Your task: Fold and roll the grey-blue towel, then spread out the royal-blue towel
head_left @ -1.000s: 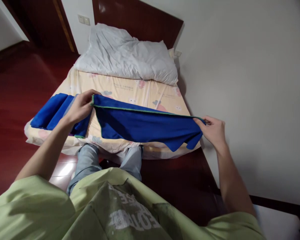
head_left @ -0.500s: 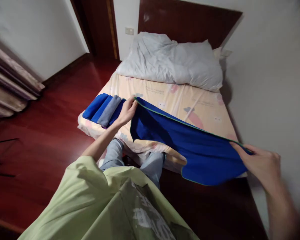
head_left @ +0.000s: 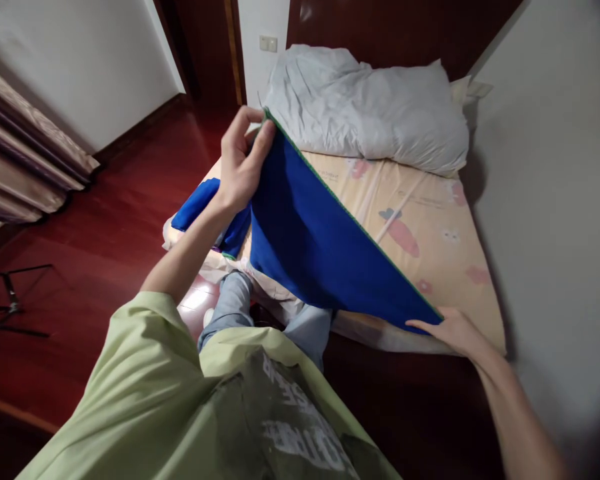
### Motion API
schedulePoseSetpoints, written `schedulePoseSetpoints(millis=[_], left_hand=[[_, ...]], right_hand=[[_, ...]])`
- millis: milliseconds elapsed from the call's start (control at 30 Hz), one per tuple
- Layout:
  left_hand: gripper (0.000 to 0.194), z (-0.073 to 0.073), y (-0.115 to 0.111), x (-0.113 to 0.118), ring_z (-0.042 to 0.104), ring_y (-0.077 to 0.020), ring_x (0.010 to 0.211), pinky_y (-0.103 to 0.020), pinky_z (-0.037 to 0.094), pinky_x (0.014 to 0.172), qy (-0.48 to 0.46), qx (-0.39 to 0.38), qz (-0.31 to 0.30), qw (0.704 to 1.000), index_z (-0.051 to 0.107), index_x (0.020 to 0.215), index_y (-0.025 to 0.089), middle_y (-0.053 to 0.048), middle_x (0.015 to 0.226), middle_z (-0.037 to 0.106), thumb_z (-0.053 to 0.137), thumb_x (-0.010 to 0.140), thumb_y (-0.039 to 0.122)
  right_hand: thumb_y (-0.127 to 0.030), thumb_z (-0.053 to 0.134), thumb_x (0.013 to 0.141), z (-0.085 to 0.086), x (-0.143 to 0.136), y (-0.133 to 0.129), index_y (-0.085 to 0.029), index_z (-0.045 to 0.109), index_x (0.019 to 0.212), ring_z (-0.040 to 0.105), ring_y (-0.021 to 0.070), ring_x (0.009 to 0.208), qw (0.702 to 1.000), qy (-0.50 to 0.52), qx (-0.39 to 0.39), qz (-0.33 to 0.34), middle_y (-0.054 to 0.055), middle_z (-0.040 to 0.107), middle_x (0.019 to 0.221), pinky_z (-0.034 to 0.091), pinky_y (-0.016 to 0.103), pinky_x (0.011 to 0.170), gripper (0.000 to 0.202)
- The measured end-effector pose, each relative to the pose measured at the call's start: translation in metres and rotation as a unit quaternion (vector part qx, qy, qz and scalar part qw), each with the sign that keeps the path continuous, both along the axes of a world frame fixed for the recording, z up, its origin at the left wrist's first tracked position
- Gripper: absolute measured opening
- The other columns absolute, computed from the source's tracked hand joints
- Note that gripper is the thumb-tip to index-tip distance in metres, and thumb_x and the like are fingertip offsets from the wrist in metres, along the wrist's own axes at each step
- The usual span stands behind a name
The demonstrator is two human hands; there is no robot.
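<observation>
Diagonally taut blue towel, green-edged

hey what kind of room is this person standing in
Most likely a bedroom in a home: a bed with a cream cartoon-print sheet, a crumpled white duvet piled against the dark wooden headboard, and patterned curtains beside a red-brown wooden floor.

Loose pale-green T-shirt, short sleeves, creased. Large dark grey-green print panel on the chest with worn white lettering, unreadable from above. Light blue jeans, faded, both legs visible. Forearms bare; left hand and right hand bare, no rings or watch.
</observation>
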State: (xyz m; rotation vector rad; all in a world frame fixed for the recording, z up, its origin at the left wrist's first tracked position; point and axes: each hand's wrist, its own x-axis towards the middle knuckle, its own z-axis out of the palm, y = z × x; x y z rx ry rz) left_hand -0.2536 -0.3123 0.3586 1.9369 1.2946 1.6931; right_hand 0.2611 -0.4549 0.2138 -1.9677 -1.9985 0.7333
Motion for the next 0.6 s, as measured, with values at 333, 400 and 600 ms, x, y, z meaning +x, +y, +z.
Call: schedulePoseSetpoints(millis=[333,400,600], left_hand=[[0.042,0.01,0.028,-0.027,0.057,-0.0046,0.069,-0.019,0.037,0.064,-0.029,0.073,0.041,0.996,0.051,0.099,0.014,0.005,0.075,0.048,0.055,0.098,0.056],[0.043,0.002,0.045,-0.038,0.051,-0.0038,0.065,-0.018,0.035,0.061,-0.08,0.09,0.02,0.993,0.055,0.099,0.011,0.005,0.073,0.049,0.066,0.094,0.052],[0.032,-0.008,0.07,-0.051,0.056,-0.006,0.067,-0.018,0.042,0.061,-0.173,-0.003,-0.002,0.985,0.07,0.098,0.007,-0.003,0.079,0.066,0.082,0.084,0.033]], right_hand=[[-0.079,0.073,0.069,0.024,0.025,0.015,-0.018,0.081,0.085,0.074,0.0333,0.089,0.996,0.078,0.034,-0.01,0.011,0.079,0.094,0.061,0.041,0.081,0.064],[-0.076,0.078,0.067,0.036,0.04,0.02,-0.019,0.082,0.084,0.073,0.0331,0.09,0.99,0.098,0.082,-0.053,0.011,0.079,0.093,0.061,0.042,0.083,0.06],[-0.064,0.088,0.063,0.07,0.086,0.04,-0.02,0.081,0.091,0.072,0.0239,0.085,0.951,0.2,0.196,-0.13,0.006,0.078,0.092,0.06,0.034,0.078,0.052]])
